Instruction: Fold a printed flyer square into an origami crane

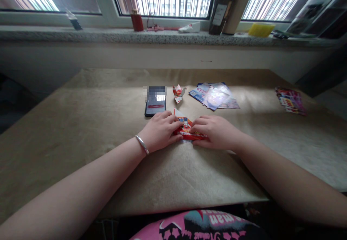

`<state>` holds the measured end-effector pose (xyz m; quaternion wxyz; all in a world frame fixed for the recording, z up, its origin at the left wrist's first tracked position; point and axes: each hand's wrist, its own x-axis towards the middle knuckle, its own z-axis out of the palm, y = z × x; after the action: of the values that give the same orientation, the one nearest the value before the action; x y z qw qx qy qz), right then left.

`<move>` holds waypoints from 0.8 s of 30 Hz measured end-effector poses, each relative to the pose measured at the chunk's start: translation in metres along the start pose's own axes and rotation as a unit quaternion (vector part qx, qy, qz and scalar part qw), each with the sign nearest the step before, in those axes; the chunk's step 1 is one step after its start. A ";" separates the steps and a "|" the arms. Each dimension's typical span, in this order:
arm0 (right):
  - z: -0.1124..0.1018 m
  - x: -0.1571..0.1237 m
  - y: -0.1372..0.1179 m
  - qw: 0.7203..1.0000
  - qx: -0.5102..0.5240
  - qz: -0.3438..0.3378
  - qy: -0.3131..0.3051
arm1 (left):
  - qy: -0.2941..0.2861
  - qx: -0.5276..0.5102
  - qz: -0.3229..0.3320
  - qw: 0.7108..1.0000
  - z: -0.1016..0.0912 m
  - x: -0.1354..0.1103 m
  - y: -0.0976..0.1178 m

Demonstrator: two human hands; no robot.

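Note:
A folded sheet of red printed paper (185,123) lies on the table between my two hands, one white corner pointing away from me. My left hand (162,129) presses its left side, fingers bent over the edge and thumb along the near side. On the right side, my right hand (217,131) has its fingers over the paper and its thumb at the lower edge. Just beyond the paper stands a small folded paper figure (179,93) in red and white. A phone (155,102) with a lit screen lies beyond my left hand.
Several printed sheets (215,94) lie in a loose pile beyond my right hand. Another stack of colourful papers (291,101) is at the far right of the table (108,91). Behind it, the stone windowsill (173,37) carries a red container (137,21), a dark jar (221,14) and a yellow block (261,29).

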<state>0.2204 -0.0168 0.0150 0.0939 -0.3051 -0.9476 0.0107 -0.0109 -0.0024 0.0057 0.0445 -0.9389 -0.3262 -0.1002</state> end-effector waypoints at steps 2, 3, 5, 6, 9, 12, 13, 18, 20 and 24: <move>-0.001 -0.001 -0.001 1.000 -0.004 -0.010 0.000 | 0.003 -0.002 0.004 1.000 0.001 0.000 0.000; -0.001 -0.001 -0.002 1.000 -0.003 -0.013 0.001 | 0.003 -0.004 0.006 1.000 0.001 0.000 0.000; -0.001 -0.001 -0.004 1.000 0.003 -0.017 0.005 | 0.001 -0.007 0.010 1.000 0.002 -0.001 0.000; -0.001 -0.001 -0.005 1.000 0.007 -0.015 0.005 | -0.001 -0.008 0.012 1.000 0.001 -0.001 -0.001; 0.000 -0.001 -0.005 1.000 0.013 0.004 -0.004 | -0.016 -0.011 0.018 1.000 0.000 -0.001 -0.002; 0.001 -0.001 -0.005 0.999 0.021 0.045 -0.018 | -0.026 -0.015 0.017 0.999 0.000 -0.001 -0.003; 0.001 0.000 -0.005 0.998 0.028 0.061 -0.022 | -0.027 -0.016 0.013 0.999 0.000 -0.001 -0.003; 0.003 0.001 -0.002 0.988 0.087 0.122 -0.037 | -0.002 -0.035 -0.004 0.999 0.003 -0.002 -0.002; 0.002 0.002 0.000 0.983 0.111 0.136 -0.046 | 0.026 -0.050 -0.015 0.998 0.007 -0.003 -0.003; -0.001 0.003 0.002 0.972 0.144 0.171 -0.067 | 0.070 -0.077 -0.030 0.994 0.012 -0.005 -0.005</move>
<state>0.2197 -0.0135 0.0160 0.0703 -0.4448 -0.8739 0.1834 -0.0160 -0.0004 -0.0066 -0.0077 -0.9201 -0.3413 -0.1918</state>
